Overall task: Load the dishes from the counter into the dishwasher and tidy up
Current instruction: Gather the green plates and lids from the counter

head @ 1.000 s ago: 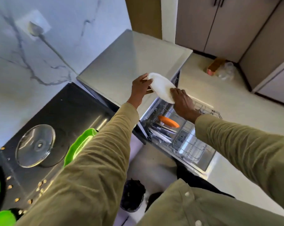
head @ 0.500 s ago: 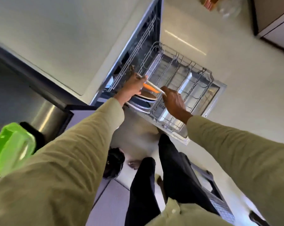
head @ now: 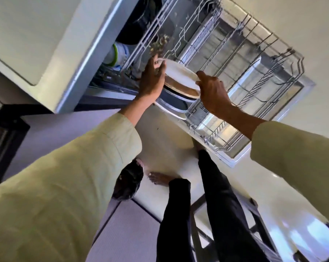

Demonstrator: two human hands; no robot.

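Both my hands hold a white plate (head: 178,76) on edge over the near left corner of the pulled-out lower dishwasher rack (head: 258,59). My left hand (head: 152,80) grips its left rim and my right hand (head: 210,89) pinches its right rim. Just below it stand other plates (head: 175,104) in the rack's slots, one dark with a white rim. Inside the dishwasher, a white cup with a green band (head: 116,53) and dark dishes (head: 141,21) sit further back.
The pale counter top (head: 27,35) runs along the upper left above the open dishwasher. A dark round bin (head: 129,180) stands on the floor by my bare foot (head: 159,178). Most wire slots on the rack's right hold nothing. A dark stand (head: 254,220) is near my legs.
The camera has dipped closer to the rack. The plate went from above the counter edge down to the rack's near left corner, still held by both hands.
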